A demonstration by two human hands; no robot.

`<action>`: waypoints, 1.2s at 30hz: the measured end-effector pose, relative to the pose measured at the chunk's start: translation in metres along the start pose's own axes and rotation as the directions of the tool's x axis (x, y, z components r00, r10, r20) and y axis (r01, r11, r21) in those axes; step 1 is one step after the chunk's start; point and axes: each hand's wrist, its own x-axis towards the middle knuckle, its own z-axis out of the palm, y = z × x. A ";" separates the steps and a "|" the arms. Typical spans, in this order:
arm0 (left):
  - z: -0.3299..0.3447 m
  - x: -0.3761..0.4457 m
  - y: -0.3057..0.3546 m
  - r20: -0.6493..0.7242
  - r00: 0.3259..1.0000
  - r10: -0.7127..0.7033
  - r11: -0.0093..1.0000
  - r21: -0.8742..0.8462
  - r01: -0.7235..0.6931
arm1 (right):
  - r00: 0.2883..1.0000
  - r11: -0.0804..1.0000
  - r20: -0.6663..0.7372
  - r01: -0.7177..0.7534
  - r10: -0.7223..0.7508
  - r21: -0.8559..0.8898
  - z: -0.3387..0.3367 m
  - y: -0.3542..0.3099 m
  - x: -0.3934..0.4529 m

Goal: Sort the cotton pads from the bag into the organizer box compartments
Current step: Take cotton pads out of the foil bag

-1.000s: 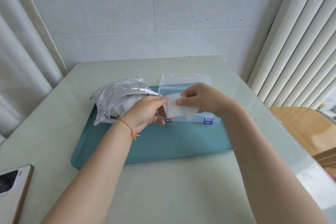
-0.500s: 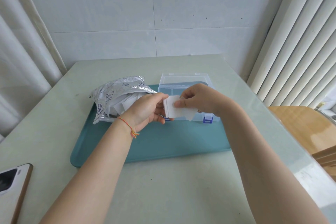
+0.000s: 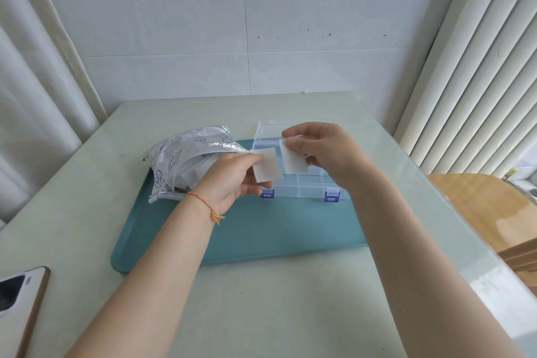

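Note:
My left hand pinches a white cotton pad between thumb and fingers, just left of the clear organizer box. My right hand pinches a second white cotton pad above the box's compartments. The two pads are apart, side by side. The box stands open on the teal tray, with blue latches at its front. A silver printed bag lies at the tray's left end, its mouth open toward the box, with more white pads showing inside.
The tray sits on a pale green table. A phone lies at the near left edge. A wooden chair stands to the right. Curtains hang on both sides, a tiled wall behind.
Both hands held the pads together as one stack before. Now the stack is split: the left hand keeps one pad, the right hand has pulled another away to the right.

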 end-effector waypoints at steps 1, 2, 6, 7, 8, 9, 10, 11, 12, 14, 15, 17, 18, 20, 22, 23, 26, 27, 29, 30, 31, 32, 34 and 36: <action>0.001 -0.001 0.001 0.021 1.000 -0.008 1.000 -0.029 0.008 | 1.000 1.000 -0.007 0.006 -0.006 0.025 0.007 0.001 0.000; 0.002 -0.002 0.001 0.038 0.999 -0.017 0.998 -0.054 0.019 | 1.000 1.000 -0.023 0.009 -0.008 0.024 0.013 0.002 0.001; 0.003 -0.003 0.003 0.068 0.997 -0.040 0.994 -0.096 0.046 | 0.996 0.999 -0.080 0.032 -0.031 0.003 0.026 0.006 0.001; 0.003 -0.004 0.003 0.072 0.997 -0.038 0.995 -0.093 0.044 | 0.996 0.999 -0.078 0.034 -0.033 0.003 0.027 0.006 0.001; 0.003 -0.004 0.003 0.078 0.996 -0.036 0.995 -0.089 0.043 | 0.997 0.999 -0.075 0.033 -0.032 0.001 0.027 0.007 0.001; 0.004 -0.004 0.003 0.087 0.996 -0.033 0.995 -0.087 0.041 | 0.997 1.000 -0.072 0.029 -0.029 -0.001 0.028 0.007 0.000; 0.004 -0.005 0.004 0.098 0.995 -0.031 0.995 -0.088 0.040 | 0.997 1.000 -0.070 0.026 -0.026 -0.002 0.029 0.008 0.000; 0.004 -0.005 0.004 0.108 0.994 -0.030 0.995 -0.094 0.040 | 0.997 1.000 -0.071 0.024 -0.024 -0.003 0.031 0.008 0.000; 0.005 -0.005 0.005 0.116 0.993 -0.031 0.994 -0.102 0.043 | 0.997 1.000 -0.074 0.027 -0.027 -0.002 0.031 0.008 0.000; 0.004 -0.005 0.005 0.136 0.990 -0.034 0.991 -0.125 0.051 | 0.996 0.999 -0.086 0.035 -0.035 -0.009 0.032 0.007 0.000; 0.003 -0.005 0.005 0.152 0.988 -0.034 0.989 -0.137 0.056 | 0.995 0.999 -0.095 0.036 -0.037 -0.013 0.032 0.007 0.000; 0.003 -0.005 0.006 0.188 0.982 -0.025 0.990 -0.134 0.051 | 0.994 0.999 -0.101 0.040 -0.042 -0.028 0.032 0.008 0.000; 0.003 -0.006 0.006 0.202 0.979 -0.013 0.994 -0.107 0.035 | 0.994 0.998 -0.102 0.045 -0.049 -0.039 0.033 0.008 0.000; 0.004 -0.008 0.007 0.201 0.979 0.018 0.999 -0.033 -0.012 | 0.992 0.997 -0.114 0.043 -0.050 -0.061 0.032 0.006 0.000; 0.005 -0.007 0.006 0.168 0.985 0.042 0.999 0.003 -0.043 | 0.994 0.996 -0.110 0.000 -0.010 -0.088 0.027 0.003 0.000; 0.005 -0.006 0.008 0.150 0.988 0.047 0.998 0.027 -0.052 | 0.996 0.994 -0.082 -0.029 0.020 -0.108 0.023 0.001 -0.001; 0.003 -0.001 0.011 0.109 0.993 0.042 0.987 0.149 -0.059 | 0.997 0.971 -0.003 -0.079 0.080 -0.227 0.016 0.005 -0.001; 0.002 -0.001 0.013 0.097 0.994 0.041 0.973 0.221 -0.062 | 0.996 0.966 -0.017 -0.088 0.087 -0.244 0.015 0.007 0.001; 0.000 -0.001 0.012 0.042 0.994 0.105 0.864 0.491 -0.112 | 0.992 0.976 -0.062 -0.122 0.112 -0.183 0.012 0.012 0.006; -0.003 -0.002 0.012 0.019 0.984 0.175 0.724 0.675 -0.142 | 0.986 0.981 -0.093 -0.146 0.135 -0.125 0.009 0.014 0.008; -0.004 -0.002 0.010 0.017 0.971 0.238 0.547 0.824 -0.148 | 0.979 0.982 -0.125 -0.173 0.163 -0.073 0.007 0.014 0.010; -0.005 -0.003 0.009 0.026 0.965 0.260 0.395 0.909 -0.130 | 0.970 0.980 -0.155 -0.196 0.188 -0.040 0.005 0.015 0.013; -0.005 -0.005 0.004 0.042 0.976 0.213 0.249 0.964 -0.096 | 0.955 0.973 -0.195 -0.230 0.224 -0.010 0.005 0.015 0.015; -0.001 -0.005 0.000 0.064 0.985 0.160 0.260 0.960 -0.104 | 0.946 0.968 -0.219 -0.251 0.240 -0.023 0.008 0.014 0.015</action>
